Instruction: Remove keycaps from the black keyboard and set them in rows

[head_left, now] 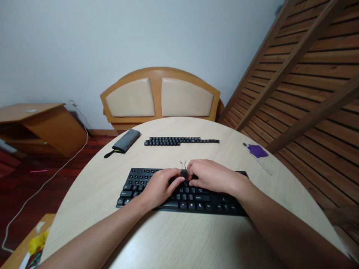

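A black keyboard [171, 205] lies across the near half of the round table. Its upper left rows show bare switch sockets, while the lower rows still carry keycaps. Above its middle, my left hand [161, 186] and my right hand [210, 175] meet, fingertips closed on a small black keycap puller [183, 173]. Two thin bent wires stick up from it, pointing away from me. Whether a keycap is also between my fingers is hidden. Beyond the keyboard, loose black keycaps [165, 141] are lined up in rows.
On the pale table [182, 239], a grey pouch [126, 140] with a black loop lies at the far left. A purple cloth [257, 151] and a thin white brush [260, 163] lie at the right. A wooden chair back [157, 95] stands behind; a slatted wooden screen [308, 82] leans at right.
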{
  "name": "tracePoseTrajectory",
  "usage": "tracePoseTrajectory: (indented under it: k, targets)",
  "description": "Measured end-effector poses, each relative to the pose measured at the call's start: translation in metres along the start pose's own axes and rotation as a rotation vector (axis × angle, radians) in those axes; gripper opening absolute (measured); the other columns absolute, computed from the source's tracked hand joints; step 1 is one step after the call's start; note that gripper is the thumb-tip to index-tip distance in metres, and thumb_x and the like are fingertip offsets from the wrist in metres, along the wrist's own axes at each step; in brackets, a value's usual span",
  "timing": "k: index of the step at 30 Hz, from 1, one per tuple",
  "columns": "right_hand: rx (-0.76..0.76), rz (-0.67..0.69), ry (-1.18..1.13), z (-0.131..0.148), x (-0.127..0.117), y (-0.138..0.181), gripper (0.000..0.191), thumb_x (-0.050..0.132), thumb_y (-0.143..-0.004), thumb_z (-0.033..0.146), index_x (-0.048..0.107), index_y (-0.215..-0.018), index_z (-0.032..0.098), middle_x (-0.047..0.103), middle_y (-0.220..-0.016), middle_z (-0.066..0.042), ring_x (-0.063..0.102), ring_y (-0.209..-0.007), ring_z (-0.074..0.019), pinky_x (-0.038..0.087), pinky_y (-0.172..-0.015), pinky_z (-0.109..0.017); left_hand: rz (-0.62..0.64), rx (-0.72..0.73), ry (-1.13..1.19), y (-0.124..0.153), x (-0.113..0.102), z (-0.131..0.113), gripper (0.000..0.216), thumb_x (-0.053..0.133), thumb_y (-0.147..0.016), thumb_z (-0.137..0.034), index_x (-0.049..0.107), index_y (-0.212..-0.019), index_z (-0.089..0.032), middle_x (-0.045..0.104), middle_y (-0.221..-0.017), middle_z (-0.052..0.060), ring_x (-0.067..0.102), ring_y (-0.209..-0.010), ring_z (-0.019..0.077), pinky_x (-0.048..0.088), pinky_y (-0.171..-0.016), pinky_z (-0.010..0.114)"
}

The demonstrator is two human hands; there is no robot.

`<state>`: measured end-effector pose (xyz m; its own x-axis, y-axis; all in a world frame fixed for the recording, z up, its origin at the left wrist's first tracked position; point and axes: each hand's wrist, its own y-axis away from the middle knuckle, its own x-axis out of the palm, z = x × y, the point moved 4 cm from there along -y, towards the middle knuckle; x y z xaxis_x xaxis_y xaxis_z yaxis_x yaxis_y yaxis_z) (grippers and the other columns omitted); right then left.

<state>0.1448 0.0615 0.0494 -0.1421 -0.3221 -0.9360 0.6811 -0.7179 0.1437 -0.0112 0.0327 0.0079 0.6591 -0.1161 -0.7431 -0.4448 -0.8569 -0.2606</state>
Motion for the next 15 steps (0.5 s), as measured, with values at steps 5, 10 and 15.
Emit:
tracePoseTrajectory:
  k: [5, 10, 15]
  targets:
    - [-0.026, 0.004, -0.011, -0.0006, -0.003, 0.0017, 0.016, 0.066, -0.08, 0.023, 0.074, -0.094, 0.025, 0.073, -0.099, -0.004, 0.068, -0.092, -0.0234, 0.047, -0.083, -0.029, -0.008, -0.016, -0.026, 0.0001, -0.0011, -0.0001, 0.021, 0.05, -0.096, -0.031, 0.06, -0.082, -0.019, 0.065, -0.075, 0.001, 0.059, -0.067, 0.016, 0.041, -0.064, 0.026]
    - [-0.047, -0.006, -0.041, -0.003, -0.003, 0.0014, 0.016, 0.068, -0.079, 0.024, 0.073, -0.094, 0.025, 0.071, -0.105, -0.004, 0.066, -0.096, -0.023, 0.047, -0.087, -0.029, 0.013, 0.006, -0.007, 0.0002, -0.0017, -0.0029, 0.021, 0.049, -0.097, -0.031, 0.063, -0.086, -0.019, 0.067, -0.078, 0.001, 0.061, -0.071, 0.0168, 0.043, -0.067, 0.027]
    - [-0.043, 0.005, -0.052, -0.0049, -0.0008, -0.0001, 0.017, 0.069, -0.079, 0.025, 0.074, -0.095, 0.025, 0.071, -0.105, -0.004, 0.066, -0.097, -0.0228, 0.047, -0.086, -0.028, 0.028, 0.038, 0.014, 0.0008, -0.002, -0.0051, 0.019, 0.049, -0.097, -0.029, 0.065, -0.094, -0.02, 0.069, -0.086, 0.003, 0.063, -0.08, 0.0181, 0.045, -0.074, 0.028]
